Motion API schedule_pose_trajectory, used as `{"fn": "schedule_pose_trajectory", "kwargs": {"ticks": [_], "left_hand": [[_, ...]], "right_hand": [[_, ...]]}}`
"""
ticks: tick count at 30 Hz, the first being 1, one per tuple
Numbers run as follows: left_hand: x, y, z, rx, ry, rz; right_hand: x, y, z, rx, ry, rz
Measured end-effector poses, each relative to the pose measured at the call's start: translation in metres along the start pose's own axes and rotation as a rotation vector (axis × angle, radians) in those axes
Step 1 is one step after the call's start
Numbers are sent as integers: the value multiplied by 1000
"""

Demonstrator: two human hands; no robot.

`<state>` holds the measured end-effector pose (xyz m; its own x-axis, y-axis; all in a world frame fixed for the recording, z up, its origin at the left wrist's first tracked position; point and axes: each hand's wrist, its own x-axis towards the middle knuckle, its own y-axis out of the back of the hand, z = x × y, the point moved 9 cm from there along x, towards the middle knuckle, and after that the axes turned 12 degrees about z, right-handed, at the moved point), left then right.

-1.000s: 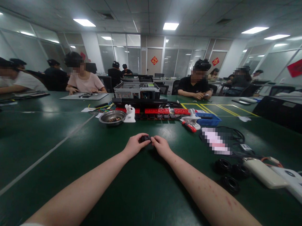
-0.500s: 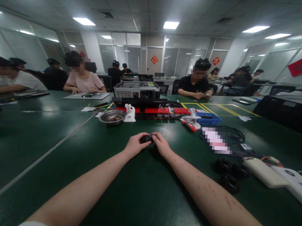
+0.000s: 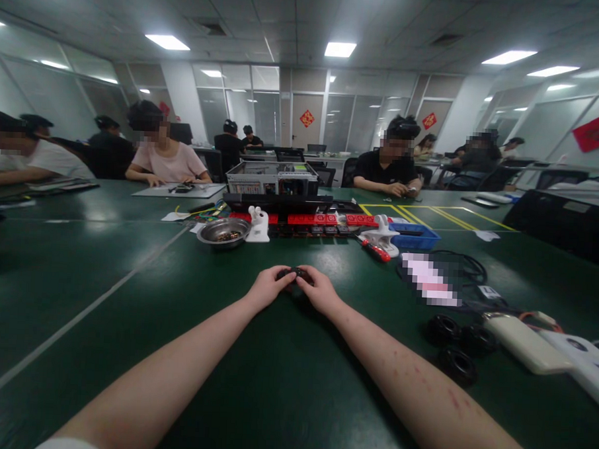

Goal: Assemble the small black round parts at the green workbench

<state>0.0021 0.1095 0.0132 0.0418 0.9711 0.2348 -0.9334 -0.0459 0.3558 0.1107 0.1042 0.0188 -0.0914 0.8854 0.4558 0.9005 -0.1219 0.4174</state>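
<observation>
Between both hands, just above the middle of the green table, is a small dark black part, mostly covered by fingers, so its exact kind cannot be made out. My left hand grips its left side, thumb on top. From the right, my right hand closes on it with the thumb laid over the near side. The two thumb tips almost meet. To the right of my right forearm lie black tyre-like rings. Beyond my hands, a metal bowl holds small brass-coloured pieces.
White stands flank a red-and-black strip before an open computer case. A red-handled screwdriver, blue tray, coiled black cable and cream box lie to the right. People sit across the table.
Both thumbs have shifted inward over the black part, and my right hand has wrapped closer round it. Less of the part shows now. The hands stay in about the same place.
</observation>
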Motion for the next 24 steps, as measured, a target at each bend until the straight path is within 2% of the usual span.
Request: {"fn": "schedule_pose_trajectory", "kwargs": {"ticks": [4,9,15,18,24], "left_hand": [[1,0,-2,-53,25,2],[-3,8,15,177,-151,97],[-9,6,26,243,-214,66],[-7,7,23,236,-207,71],[1,9,5,142,-92,92]], "right_hand": [[0,-2,1,52,1,-2],[4,7,11,13,-97,95],[3,5,12,-123,-93,46],[3,2,12,-58,-93,32],[2,1,2,44,1,39]]}}
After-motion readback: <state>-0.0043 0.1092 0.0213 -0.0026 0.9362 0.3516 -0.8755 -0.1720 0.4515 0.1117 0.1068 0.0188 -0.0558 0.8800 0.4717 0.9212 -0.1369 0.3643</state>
